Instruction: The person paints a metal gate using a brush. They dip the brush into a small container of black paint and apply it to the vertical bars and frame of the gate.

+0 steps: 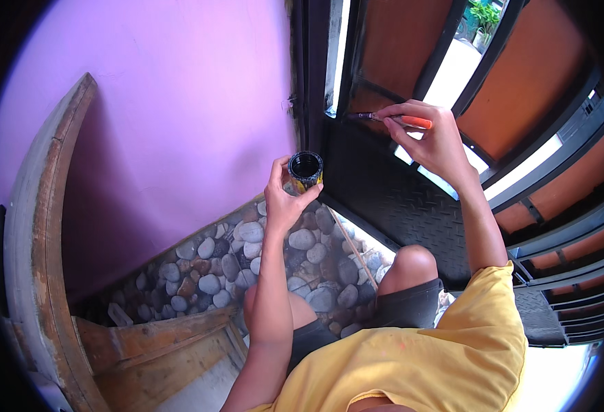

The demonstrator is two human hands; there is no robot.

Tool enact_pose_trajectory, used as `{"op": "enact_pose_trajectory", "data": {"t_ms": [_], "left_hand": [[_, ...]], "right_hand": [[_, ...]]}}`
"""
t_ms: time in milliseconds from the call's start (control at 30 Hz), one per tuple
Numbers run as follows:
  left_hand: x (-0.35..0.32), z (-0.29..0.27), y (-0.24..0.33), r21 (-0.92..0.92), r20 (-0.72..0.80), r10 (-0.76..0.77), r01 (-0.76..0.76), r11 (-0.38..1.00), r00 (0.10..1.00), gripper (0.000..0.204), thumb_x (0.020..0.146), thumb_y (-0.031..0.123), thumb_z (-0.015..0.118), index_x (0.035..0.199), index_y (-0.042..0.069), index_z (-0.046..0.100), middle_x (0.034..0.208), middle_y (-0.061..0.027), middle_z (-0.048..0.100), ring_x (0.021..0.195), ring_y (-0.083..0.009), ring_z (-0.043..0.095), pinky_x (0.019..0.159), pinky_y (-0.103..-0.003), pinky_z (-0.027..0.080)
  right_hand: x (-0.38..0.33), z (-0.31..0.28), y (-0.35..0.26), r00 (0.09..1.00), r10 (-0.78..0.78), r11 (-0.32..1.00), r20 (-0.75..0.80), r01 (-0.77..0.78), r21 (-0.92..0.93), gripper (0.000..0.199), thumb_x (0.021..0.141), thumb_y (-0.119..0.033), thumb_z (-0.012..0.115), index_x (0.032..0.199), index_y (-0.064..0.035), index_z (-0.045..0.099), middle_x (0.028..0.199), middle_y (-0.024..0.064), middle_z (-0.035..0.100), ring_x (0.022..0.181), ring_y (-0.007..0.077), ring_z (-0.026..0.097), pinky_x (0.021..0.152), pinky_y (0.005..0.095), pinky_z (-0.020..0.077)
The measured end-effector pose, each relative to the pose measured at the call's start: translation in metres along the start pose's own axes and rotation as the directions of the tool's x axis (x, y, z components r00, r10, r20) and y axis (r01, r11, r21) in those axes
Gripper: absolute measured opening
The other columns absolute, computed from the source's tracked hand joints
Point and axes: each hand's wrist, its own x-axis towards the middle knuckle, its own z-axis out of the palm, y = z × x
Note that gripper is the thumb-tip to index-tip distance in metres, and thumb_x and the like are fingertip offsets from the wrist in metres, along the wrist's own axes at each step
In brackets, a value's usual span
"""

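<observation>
My left hand (287,199) is wrapped round a small paint can (307,180), held upright with its open top facing me. Black paint coats the can's rim and inside. In my right hand (429,134) is a paintbrush (413,121) with an orange handle, gripped between thumb and fingers. Its dark bristles point left and meet the gate (377,103) near a black frame bar beside a brown panel. The gate has black bars, brown-orange panels and a black treaded metal plate (412,213) low down.
A purple wall (199,103) stands on the left, meeting a black post (311,82). The floor (247,254) has a pebble pattern. A worn wooden piece of furniture (51,226) curves up at the left. Beyond the gate is a potted plant (484,17).
</observation>
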Motion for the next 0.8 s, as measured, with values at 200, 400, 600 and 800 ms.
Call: {"op": "enact_pose_trajectory", "data": {"t_ms": [200, 400, 600, 800], "left_hand": [[-0.002, 0.003, 0.000, 0.005, -0.004, -0.003, 0.003, 1.000, 1.000, 0.062, 0.066, 0.011, 0.085, 0.119, 0.003, 0.054, 0.102, -0.0088, 0.065, 0.097, -0.0189, 0.063, 0.089, -0.035, 0.048], [-0.001, 0.001, -0.004, 0.003, -0.006, -0.004, 0.004, 1.000, 1.000, 0.065, 0.066, 0.011, 0.086, 0.121, 0.003, 0.053, 0.102, -0.0087, 0.065, 0.097, -0.0191, 0.063, 0.091, -0.035, 0.048], [0.000, 0.002, -0.003, 0.025, 0.007, 0.017, -0.017, 1.000, 1.000, 0.064, 0.066, 0.011, 0.085, 0.120, 0.003, 0.053, 0.102, -0.0090, 0.065, 0.097, -0.0191, 0.063, 0.091, -0.035, 0.048], [-0.001, -0.001, -0.001, 0.033, -0.004, 0.009, -0.009, 0.999, 1.000, 0.063, 0.066, 0.011, 0.085, 0.119, 0.002, 0.053, 0.103, -0.0091, 0.064, 0.097, -0.0193, 0.063, 0.089, -0.035, 0.047]], "right_hand": [[0.001, 0.007, 0.006, 0.993, -0.038, 0.995, 0.114, 0.047, -0.084, 0.018, 0.083, -0.006, 0.070, 0.100, -0.0033, 0.074, 0.094, 0.0141, 0.073, 0.081, 0.0257, 0.072, 0.077, 0.0327, 0.0571], [0.012, 0.010, 0.011, 0.989, -0.052, 0.992, 0.140, 0.067, -0.103, 0.019, 0.081, -0.007, 0.069, 0.099, -0.0031, 0.074, 0.093, 0.0146, 0.072, 0.082, 0.0282, 0.071, 0.079, 0.0340, 0.0571], [0.031, 0.017, 0.012, 0.982, -0.118, 0.986, 0.150, 0.134, -0.100, 0.019, 0.081, -0.008, 0.070, 0.098, -0.0033, 0.074, 0.088, 0.0142, 0.071, 0.079, 0.0298, 0.070, 0.075, 0.0349, 0.0567], [0.020, -0.004, -0.006, 0.985, -0.172, 0.974, 0.022, 0.173, -0.145, 0.020, 0.081, -0.007, 0.070, 0.100, -0.0047, 0.075, 0.084, 0.0143, 0.069, 0.076, 0.0282, 0.070, 0.073, 0.0354, 0.0562]]}}
